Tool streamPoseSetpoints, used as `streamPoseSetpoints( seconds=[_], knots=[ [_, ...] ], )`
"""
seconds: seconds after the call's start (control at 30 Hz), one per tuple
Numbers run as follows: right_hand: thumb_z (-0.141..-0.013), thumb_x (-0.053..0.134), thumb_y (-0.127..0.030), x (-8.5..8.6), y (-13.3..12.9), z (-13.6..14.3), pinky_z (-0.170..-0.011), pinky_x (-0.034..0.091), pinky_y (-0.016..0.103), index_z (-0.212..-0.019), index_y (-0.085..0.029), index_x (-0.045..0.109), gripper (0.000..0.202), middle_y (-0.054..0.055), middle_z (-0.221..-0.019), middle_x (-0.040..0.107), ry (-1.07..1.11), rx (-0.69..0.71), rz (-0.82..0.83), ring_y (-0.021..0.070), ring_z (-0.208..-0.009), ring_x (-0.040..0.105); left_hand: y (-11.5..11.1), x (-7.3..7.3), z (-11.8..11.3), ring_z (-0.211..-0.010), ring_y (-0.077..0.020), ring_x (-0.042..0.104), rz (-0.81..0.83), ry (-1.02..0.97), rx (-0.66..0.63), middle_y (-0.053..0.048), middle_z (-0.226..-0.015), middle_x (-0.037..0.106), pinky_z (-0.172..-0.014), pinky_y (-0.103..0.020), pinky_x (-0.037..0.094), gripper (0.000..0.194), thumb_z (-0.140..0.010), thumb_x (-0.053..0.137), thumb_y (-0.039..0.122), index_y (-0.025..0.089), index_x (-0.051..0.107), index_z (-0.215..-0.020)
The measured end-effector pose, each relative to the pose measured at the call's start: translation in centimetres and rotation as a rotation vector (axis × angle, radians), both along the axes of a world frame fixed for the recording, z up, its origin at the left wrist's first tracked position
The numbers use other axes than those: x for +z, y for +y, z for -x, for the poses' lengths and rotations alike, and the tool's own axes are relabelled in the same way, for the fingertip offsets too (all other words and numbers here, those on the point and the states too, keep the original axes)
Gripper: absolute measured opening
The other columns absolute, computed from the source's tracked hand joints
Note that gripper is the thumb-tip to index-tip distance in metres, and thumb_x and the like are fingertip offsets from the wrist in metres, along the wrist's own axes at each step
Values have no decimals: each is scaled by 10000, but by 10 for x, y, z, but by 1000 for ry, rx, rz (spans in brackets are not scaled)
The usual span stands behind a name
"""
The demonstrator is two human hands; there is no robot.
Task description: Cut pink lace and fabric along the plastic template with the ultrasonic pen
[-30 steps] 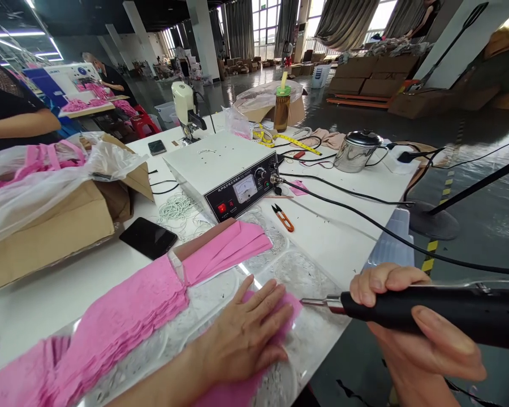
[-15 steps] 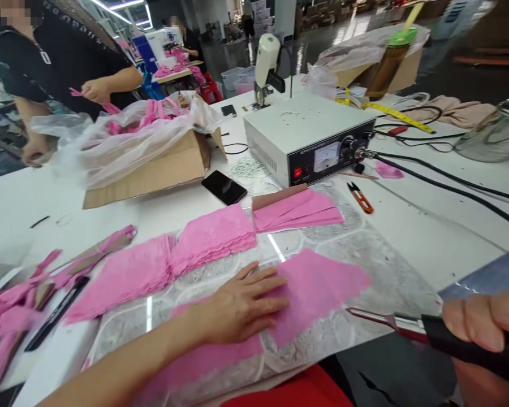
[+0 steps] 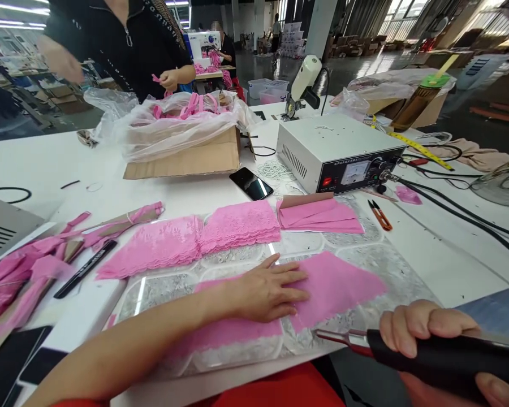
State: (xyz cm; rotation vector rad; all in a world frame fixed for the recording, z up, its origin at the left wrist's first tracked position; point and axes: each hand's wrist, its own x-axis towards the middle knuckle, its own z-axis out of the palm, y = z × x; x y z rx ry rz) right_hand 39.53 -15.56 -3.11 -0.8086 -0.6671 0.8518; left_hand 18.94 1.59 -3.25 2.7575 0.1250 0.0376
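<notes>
My left hand (image 3: 269, 291) lies flat with fingers spread, pressing on pink fabric. Its fingertips rest on the left part of a pointed pink fabric piece (image 3: 341, 285); another pink piece (image 3: 241, 334) lies under the palm and forearm. My right hand (image 3: 424, 328) is wrapped around a black-handled cutter (image 3: 445, 359) with a slim metal tip. That tip points left, close to the lower edge of the pointed piece; whether it touches the grey marble-patterned board (image 3: 305, 355) I cannot tell. Behind lie stacks of pink lace (image 3: 241, 226) and folded pink fabric (image 3: 322, 216).
A grey power unit (image 3: 343, 147) with a meter and black cables stands behind the board. Orange thread snips (image 3: 380, 215), a phone (image 3: 251, 183) and a cardboard box (image 3: 182, 167) of pink strips are nearby. A co-worker stands behind the box. A black pen-like item (image 3: 85, 268) lies left.
My right hand has brought the cutter leftward, its tip now nearer the pointed fabric's lower edge. My left hand stays flat on the fabric. The camera view has turned, and the co-worker's arm has risen.
</notes>
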Motion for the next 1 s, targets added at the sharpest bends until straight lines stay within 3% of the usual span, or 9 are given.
streamPoseSetpoints(
  seconds=[0.23, 0.4, 0.8, 1.0],
  knots=[
    [-756, 600, -392, 18, 11, 19, -512, 436, 319, -919, -219, 634, 240, 19, -723, 492, -81, 47, -46, 159, -596, 501, -1, -2, -1, -1418, -265, 359, -18, -37, 18, -80, -1477, 472, -1179, -553, 173, 322, -988, 494, 293, 221, 607, -1281],
    [-760, 596, -425, 11, 7, 23, -533, 428, 326, -918, -241, 604, 243, 16, -745, 447, -42, 35, 26, 168, -624, 474, -4, -9, -5, -1423, -299, 345, -50, -76, 34, -98, -1492, 451, -1171, -570, 186, 398, -981, 511, 425, 213, 591, -1308],
    [-798, 535, -468, -7, -4, 19, -571, 427, 327, -971, -248, 565, 282, 17, -810, 423, 19, 32, 52, 170, -668, 450, -3, -12, -9, -1418, -293, 351, -77, -66, 36, -96, -1488, 455, -1167, -569, 193, 376, -1003, 469, 401, 226, 585, -1316],
    [-790, 556, -488, -2, -2, 19, -590, 449, 359, -958, -263, 578, 281, 8, -788, 430, 21, 24, 76, 158, -635, 440, -4, -12, -9, -1425, -289, 338, -87, -62, 37, -93, -1490, 452, -1169, -556, 197, 379, -1003, 468, 412, 234, 583, -1318]
  ],
)
